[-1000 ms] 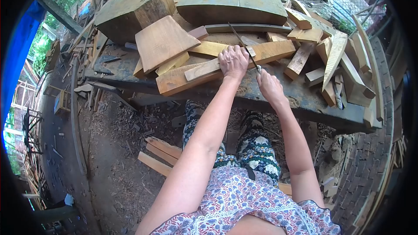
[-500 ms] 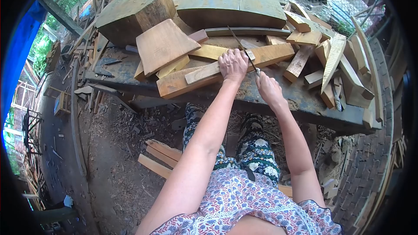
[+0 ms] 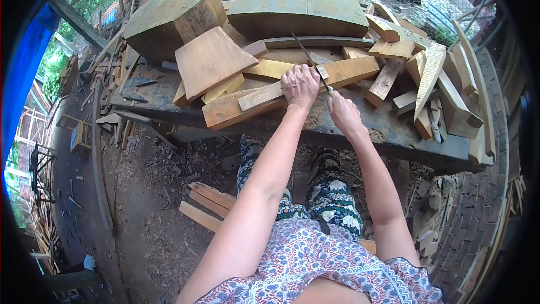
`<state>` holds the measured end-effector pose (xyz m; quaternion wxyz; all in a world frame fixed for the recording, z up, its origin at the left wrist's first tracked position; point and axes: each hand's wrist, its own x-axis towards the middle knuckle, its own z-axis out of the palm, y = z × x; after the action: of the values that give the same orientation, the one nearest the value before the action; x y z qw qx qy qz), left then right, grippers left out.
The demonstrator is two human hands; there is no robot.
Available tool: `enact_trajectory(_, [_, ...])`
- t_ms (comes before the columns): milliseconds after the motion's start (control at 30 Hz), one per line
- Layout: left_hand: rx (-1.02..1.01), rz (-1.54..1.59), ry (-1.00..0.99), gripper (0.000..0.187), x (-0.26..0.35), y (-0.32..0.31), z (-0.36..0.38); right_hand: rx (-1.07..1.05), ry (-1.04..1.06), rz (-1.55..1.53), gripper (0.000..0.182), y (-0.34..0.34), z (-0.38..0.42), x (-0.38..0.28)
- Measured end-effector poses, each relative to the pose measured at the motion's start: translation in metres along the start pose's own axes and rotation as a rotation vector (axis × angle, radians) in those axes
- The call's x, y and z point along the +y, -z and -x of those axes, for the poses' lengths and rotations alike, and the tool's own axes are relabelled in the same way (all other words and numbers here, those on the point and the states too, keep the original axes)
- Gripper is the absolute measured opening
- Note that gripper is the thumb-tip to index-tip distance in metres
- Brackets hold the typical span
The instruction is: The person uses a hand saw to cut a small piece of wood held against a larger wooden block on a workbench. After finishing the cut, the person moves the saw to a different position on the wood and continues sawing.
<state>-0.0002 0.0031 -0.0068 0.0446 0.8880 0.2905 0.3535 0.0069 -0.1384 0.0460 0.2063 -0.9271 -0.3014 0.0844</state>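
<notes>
My left hand (image 3: 301,86) is closed over a narrow wood strip (image 3: 262,96), pressing it onto a thicker wooden beam (image 3: 229,111). In my right hand (image 3: 343,114) is the pale handle of a thin-bladed saw (image 3: 306,52). The blade slants up and to the left, away from me, and lies across the strip just right of my left hand. A short end of the strip shows to the right of the blade. My right fingers are wrapped round the handle, near the front edge of the workbench (image 3: 379,134).
A trapezoid board (image 3: 211,61) leans at the left before a big wood block (image 3: 169,19). A long curved block (image 3: 298,10) stands at the back. Offcuts, among them a pointed piece (image 3: 431,79), pile up at the right. Planks (image 3: 201,215) lie on the ground.
My right hand has moved slightly left and away from me, and the saw has slid slightly with it. My left hand and the strip have hardly moved.
</notes>
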Motion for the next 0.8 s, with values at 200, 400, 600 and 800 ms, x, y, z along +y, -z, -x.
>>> enact_trajectory(200, [-0.041,0.014,0.026,0.026,0.001,0.002,-0.001,-0.008,0.015,0.025,0.031,0.002,-0.014,0.003])
enact_trajectory(400, [-0.033,0.014,0.020,0.026,0.001,0.002,-0.001,0.031,0.031,0.017,0.030,-0.008,-0.020,-0.002])
enact_trajectory(600, [-0.027,0.008,0.010,0.026,0.001,0.003,-0.001,-0.029,-0.048,-0.014,0.031,-0.002,0.007,0.002])
enact_trajectory(800, [-0.018,0.010,0.013,0.026,0.001,0.003,-0.002,0.016,0.013,0.013,0.028,-0.007,-0.020,0.003])
